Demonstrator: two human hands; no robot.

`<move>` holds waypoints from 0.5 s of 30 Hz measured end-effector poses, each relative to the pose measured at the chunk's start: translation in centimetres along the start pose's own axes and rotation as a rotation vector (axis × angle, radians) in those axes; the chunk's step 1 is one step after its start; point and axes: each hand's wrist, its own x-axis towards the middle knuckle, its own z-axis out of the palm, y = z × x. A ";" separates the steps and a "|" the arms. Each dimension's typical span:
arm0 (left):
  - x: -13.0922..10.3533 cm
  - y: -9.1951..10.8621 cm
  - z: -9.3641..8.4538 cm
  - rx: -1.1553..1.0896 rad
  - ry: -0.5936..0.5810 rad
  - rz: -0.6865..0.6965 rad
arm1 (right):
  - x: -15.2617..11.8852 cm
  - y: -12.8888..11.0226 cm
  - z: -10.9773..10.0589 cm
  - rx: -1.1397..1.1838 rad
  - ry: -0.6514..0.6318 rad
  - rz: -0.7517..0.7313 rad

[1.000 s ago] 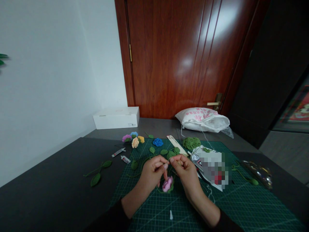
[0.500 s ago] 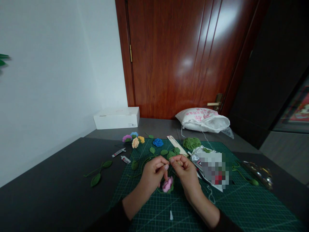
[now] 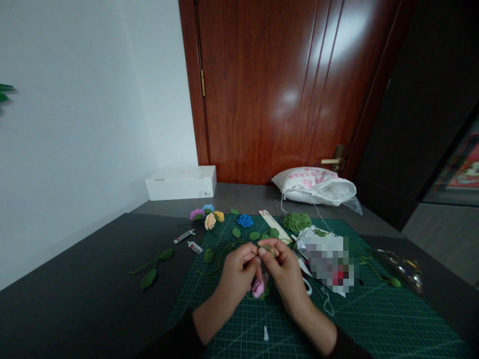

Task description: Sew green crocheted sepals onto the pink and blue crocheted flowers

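My left hand (image 3: pixel 238 269) and my right hand (image 3: pixel 280 262) meet above the cutting mat, fingertips pinched close together. A small green yarn piece (image 3: pixel 268 250) shows at the fingers of my right hand; its shape is mostly hidden. What my left fingertips pinch is too small to make out. Just beneath the hands is a pink crochet flower (image 3: pixel 258 288) with green below it, partly covered by my left fingers. Behind the fingers lie green crochet leaves (image 3: pixel 254 235). Beside my right wrist, the white handle of scissors (image 3: pixel 307 285) is visible.
On the green cutting mat (image 3: pixel 374 309) are a blue flower (image 3: pixel 245 220), green yarn (image 3: pixel 297 222), a pale ruler-like strip (image 3: pixel 274 225) and a blurred packet (image 3: pixel 329 259). Small tubes (image 3: pixel 184 236) and leaves lie left. A white box (image 3: pixel 181 182) and white bag (image 3: pixel 310 184) stand behind.
My right hand has shifted slightly left, its fingertips closer over my left ones. The scissors handle beside my right wrist has come into sight. The pink flower is slightly more covered.
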 end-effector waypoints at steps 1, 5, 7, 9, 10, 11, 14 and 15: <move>0.0 0.0 -0.1 0.011 0.010 0.018 | 0.0 0.0 0.0 0.014 -0.018 -0.008; 0.0 0.3 -0.4 0.052 0.040 0.076 | 0.1 -0.2 0.2 0.107 -0.080 -0.032; 0.0 0.5 -0.4 0.075 0.044 0.082 | 0.0 -0.5 0.3 0.124 -0.091 -0.026; 0.0 0.5 -0.4 0.083 0.041 0.085 | -0.1 -0.9 0.3 0.125 -0.098 -0.015; 0.0 0.5 -0.5 0.081 0.039 0.089 | -0.2 -1.1 0.2 0.126 -0.099 -0.009; 0.0 0.6 -0.5 0.078 0.040 0.094 | -0.3 -1.2 0.2 0.127 -0.097 -0.003; -0.1 0.8 -0.5 0.078 0.042 0.099 | -0.4 -1.4 0.0 0.130 -0.085 0.006; -0.1 0.8 -0.5 0.078 0.042 0.098 | -0.4 -1.4 0.0 0.133 -0.083 0.008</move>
